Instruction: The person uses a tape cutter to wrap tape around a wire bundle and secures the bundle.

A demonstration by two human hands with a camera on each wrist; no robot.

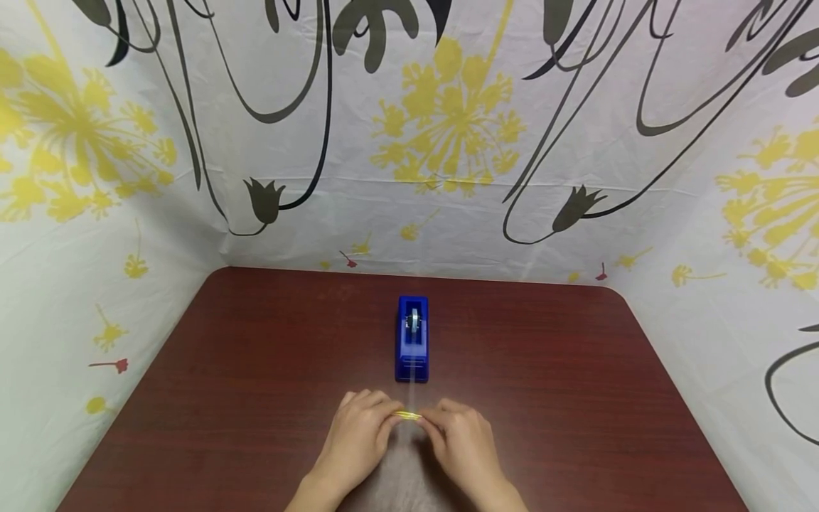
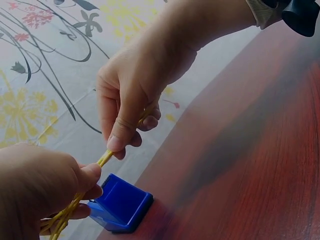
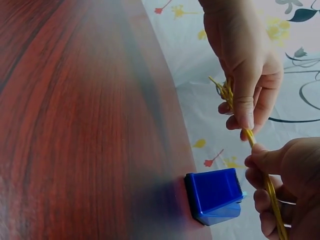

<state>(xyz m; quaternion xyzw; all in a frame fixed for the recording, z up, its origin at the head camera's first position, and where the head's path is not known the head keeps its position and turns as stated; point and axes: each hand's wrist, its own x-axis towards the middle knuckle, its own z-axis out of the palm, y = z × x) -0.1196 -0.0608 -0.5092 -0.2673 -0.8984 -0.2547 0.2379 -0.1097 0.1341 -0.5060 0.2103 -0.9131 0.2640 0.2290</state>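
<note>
A bundle of thin yellow strands (image 1: 407, 415) spans the short gap between my hands, above the table's near middle. My left hand (image 1: 360, 437) pinches it between thumb and fingers. From the other side, my right hand (image 1: 468, 441) grips it the same way. Looser strand ends (image 3: 227, 92) stick out behind the left hand in the right wrist view. Just beyond the hands, a blue tape dispenser (image 1: 412, 350) stands on the table, its narrow front toward me. A pale strip runs from it toward the strands; whether it is tape or glare I cannot tell.
The dark red-brown wooden table (image 1: 544, 384) has rounded far corners. White cloth (image 1: 307, 242) printed with yellow flowers and dark stems hangs behind it and along both sides.
</note>
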